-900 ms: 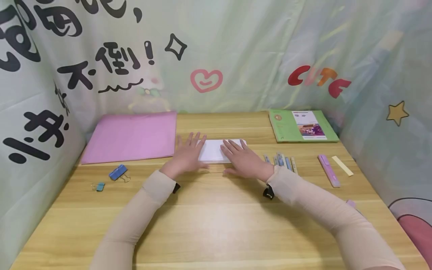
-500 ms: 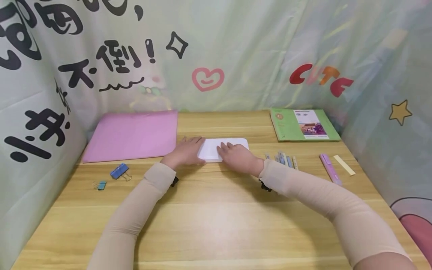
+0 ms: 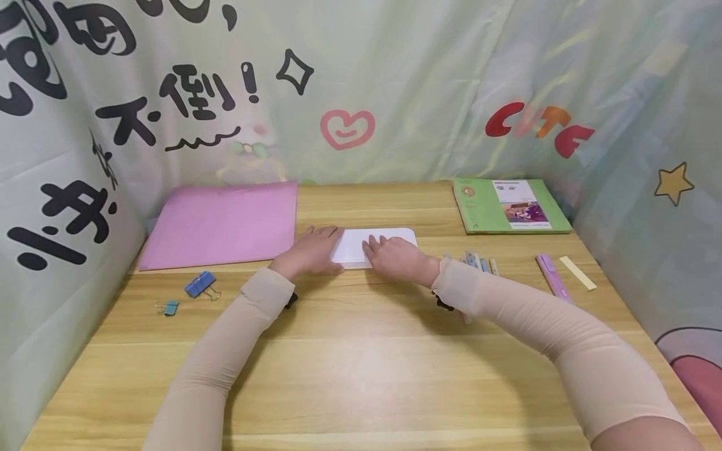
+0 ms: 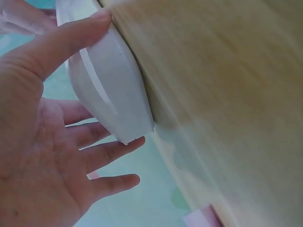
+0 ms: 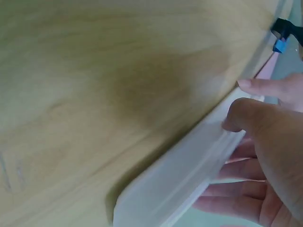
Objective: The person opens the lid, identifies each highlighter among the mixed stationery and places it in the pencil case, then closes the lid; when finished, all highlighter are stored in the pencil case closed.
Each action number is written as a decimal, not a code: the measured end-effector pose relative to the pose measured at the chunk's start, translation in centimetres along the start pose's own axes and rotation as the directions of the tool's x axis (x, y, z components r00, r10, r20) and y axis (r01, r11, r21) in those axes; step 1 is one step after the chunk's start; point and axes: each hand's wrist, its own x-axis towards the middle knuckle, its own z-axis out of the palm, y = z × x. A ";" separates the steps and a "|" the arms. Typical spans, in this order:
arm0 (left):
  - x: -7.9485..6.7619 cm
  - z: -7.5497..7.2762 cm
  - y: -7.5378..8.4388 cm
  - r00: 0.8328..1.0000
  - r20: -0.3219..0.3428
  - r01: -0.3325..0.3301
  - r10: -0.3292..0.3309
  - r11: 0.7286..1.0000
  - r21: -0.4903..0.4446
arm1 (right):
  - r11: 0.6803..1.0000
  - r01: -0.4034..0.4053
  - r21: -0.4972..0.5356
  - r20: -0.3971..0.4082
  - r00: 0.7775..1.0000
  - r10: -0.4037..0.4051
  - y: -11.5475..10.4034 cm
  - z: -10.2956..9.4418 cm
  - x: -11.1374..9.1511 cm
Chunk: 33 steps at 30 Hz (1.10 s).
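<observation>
A flat white box with rounded corners (image 3: 350, 248), like a pencil case, lies on the table in front of the person. My left hand (image 3: 311, 252) holds its left end. In the left wrist view the thumb is on the near side of the white box (image 4: 111, 71) and the fingers reach along the far side. My right hand (image 3: 398, 259) grips the box from above, right of its middle. In the right wrist view its thumb presses the near side of the box (image 5: 173, 170), with the fingers behind. The box's contents are hidden.
A pink folder (image 3: 225, 222) lies back left, with blue (image 3: 200, 284) and teal (image 3: 170, 307) binder clips before it. At right are a green book (image 3: 479, 207), several pens (image 3: 476, 261) partly behind the right sleeve, a purple highlighter-like stick (image 3: 551, 275) and a cream strip (image 3: 578, 273).
Both hands had fingers spread over the box a second ago; now they have closed in on it, the right hand shifting slightly left. Over the last half second they have hardly moved.
</observation>
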 end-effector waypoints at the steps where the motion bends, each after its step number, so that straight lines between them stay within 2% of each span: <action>1: 0.0 0.0 0.0 1.000 0.001 0.004 -0.004 1.000 -0.002 | 1.000 0.005 0.021 -0.001 1.000 -0.005 0.2 -0.1 0.0; 3: 0.0 0.0 -0.2 1.000 -0.002 0.008 -0.008 1.000 -0.014 | 0.999 0.018 0.051 -0.023 1.000 -0.016 0.7 -0.3 -0.1; 8: -0.3 -0.3 -0.5 0.999 -0.027 0.021 -0.024 0.996 -0.086 | 0.992 0.032 0.121 -0.160 0.987 -0.012 2.1 -0.5 -0.3; 11: -1.6 -1.0 -0.9 0.995 -0.001 0.100 -0.102 0.983 -0.151 | 0.985 0.026 0.168 -0.192 0.981 0.007 2.5 -0.4 -0.2; 14: -3.0 -2.0 -1.4 0.980 0.047 0.198 -0.193 0.968 -0.156 | 0.978 0.014 0.210 -0.206 0.978 0.030 2.9 -0.6 -0.1; 16: -3.9 -2.4 -1.6 0.978 0.064 0.205 -0.198 0.969 -0.137 | 0.973 0.001 0.233 -0.208 0.977 0.048 3.1 -0.7 0.0; 18: -4.2 -2.5 -1.7 0.986 0.042 0.167 -0.163 0.978 -0.122 | 0.970 -0.012 0.242 -0.202 0.977 0.062 3.4 -0.8 0.1; 21: -3.7 -2.1 -1.6 0.996 0.001 0.092 -0.093 0.987 -0.133 | 0.962 -0.048 0.270 -0.168 0.981 0.096 3.9 -0.9 0.2; 23: -3.2 -1.7 -1.6 0.997 -0.013 0.067 -0.070 0.988 -0.142 | 0.944 -0.084 0.319 -0.145 0.980 0.136 4.1 -0.9 0.5; 28: -2.2 -1.2 -1.8 0.992 0.073 0.118 -0.107 0.977 -0.179 | 0.880 -0.151 0.450 -0.134 0.963 0.234 4.9 -0.9 1.3; 33: -1.7 -1.2 -2.1 0.982 0.137 0.149 -0.127 0.974 -0.172 | 0.829 -0.217 0.515 -0.135 0.935 0.329 5.9 -0.8 2.0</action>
